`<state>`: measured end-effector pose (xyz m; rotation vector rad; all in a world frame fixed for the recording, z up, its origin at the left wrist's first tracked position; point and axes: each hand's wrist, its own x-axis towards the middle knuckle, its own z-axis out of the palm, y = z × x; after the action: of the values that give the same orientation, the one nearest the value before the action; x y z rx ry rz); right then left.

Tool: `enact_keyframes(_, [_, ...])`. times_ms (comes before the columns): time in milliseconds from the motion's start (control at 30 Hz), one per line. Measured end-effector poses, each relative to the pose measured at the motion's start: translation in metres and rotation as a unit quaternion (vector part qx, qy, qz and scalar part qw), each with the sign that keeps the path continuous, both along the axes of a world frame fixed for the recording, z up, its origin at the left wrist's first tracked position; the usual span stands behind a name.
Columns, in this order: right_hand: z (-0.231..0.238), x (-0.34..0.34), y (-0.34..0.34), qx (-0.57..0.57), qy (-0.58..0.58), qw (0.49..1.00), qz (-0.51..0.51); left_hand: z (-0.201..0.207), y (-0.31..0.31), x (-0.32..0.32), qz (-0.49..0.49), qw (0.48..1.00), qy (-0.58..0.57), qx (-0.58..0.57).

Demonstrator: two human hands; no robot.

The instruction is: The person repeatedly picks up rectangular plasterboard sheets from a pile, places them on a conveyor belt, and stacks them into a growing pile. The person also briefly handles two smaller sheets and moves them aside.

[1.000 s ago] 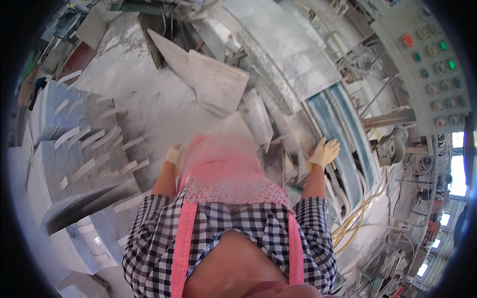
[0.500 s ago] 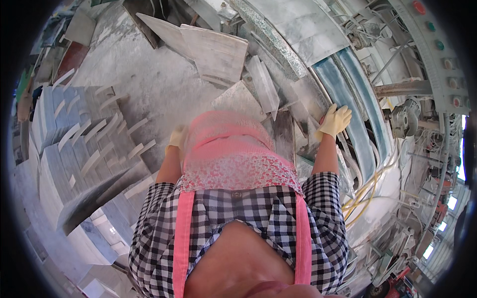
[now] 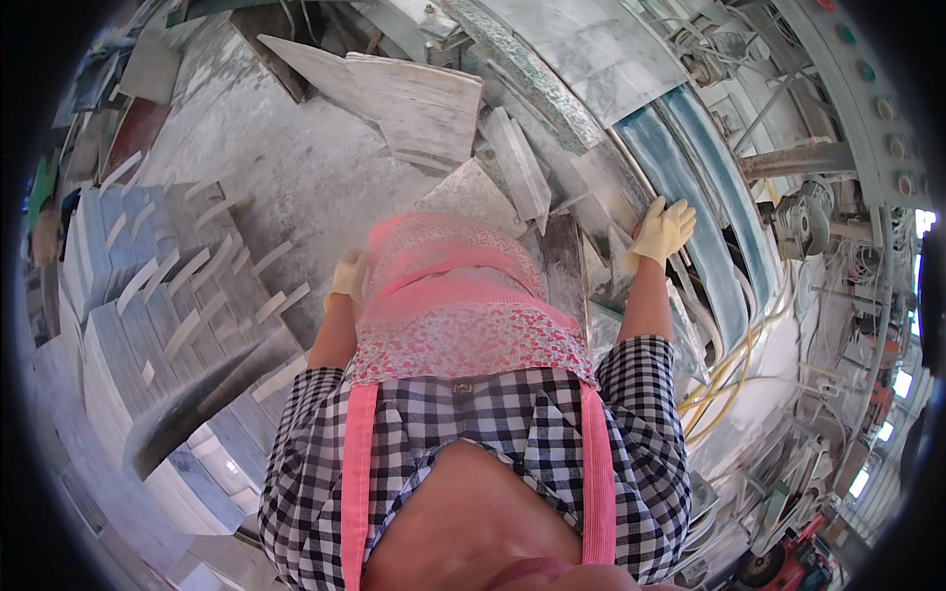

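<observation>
My right hand (image 3: 663, 232), in a pale cream glove, lies at the edge of a long blue conveyor belt (image 3: 708, 251). Its fingers are spread and nothing is held in them. On the other side, my left hand (image 3: 347, 275) hangs beside the pink apron (image 3: 463, 295), in a matching glove. The apron partly hides it, and I cannot make out how its fingers are set. A pale grey slab (image 3: 611, 64) lies flat at the far end of the belt. Below my right hand, broken slab pieces (image 3: 603, 251) lean near the machine.
Stacked stone slabs (image 3: 197, 394) with thin strips between them stand at the left. Large broken slabs (image 3: 419, 103) lean ahead on the dusty floor (image 3: 286, 167). Yellow hoses (image 3: 734, 389) trail at the right, by a motor (image 3: 803, 225). A button panel (image 3: 882, 118) is at the far right.
The view has shifted slightly. A little more of my left hand shows beside the apron. My right hand keeps its place at the belt's edge, fingers still spread.
</observation>
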<state>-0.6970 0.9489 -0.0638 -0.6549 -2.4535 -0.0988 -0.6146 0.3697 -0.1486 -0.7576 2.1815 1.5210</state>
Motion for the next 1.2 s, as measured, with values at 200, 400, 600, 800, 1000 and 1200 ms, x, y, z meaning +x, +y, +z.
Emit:
enact_keyframes(200, [0.005, 0.000, -0.004, -0.017, 0.001, 1.000, 0.001, -0.007, 0.002, -0.005, -0.016, 0.999, -0.006, -0.027])
enact_keyframes(400, [0.005, 0.000, -0.004, -0.022, 0.001, 1.000, -0.004, -0.017, 0.002, -0.007, -0.014, 0.999, 0.009, -0.040])
enact_keyframes(600, [0.000, 0.000, -0.002, -0.016, 0.002, 1.000, -0.004, -0.050, -0.010, -0.008, -0.023, 0.999, 0.023, -0.027])
enact_keyframes(800, [0.004, 0.001, -0.003, -0.050, -0.029, 0.998, -0.025, -0.089, -0.042, -0.019, -0.101, 0.991, 0.047, -0.076])
enact_keyframes(1000, [0.005, -0.002, 0.007, -0.110, -0.101, 0.988, -0.034, -0.098, -0.069, -0.060, -0.147, 0.982, 0.005, -0.120])
enact_keyframes(1200, [0.031, -0.001, 0.022, -0.115, -0.134, 0.983, -0.058, -0.100, -0.021, -0.105, -0.207, 0.970, -0.006, -0.132])
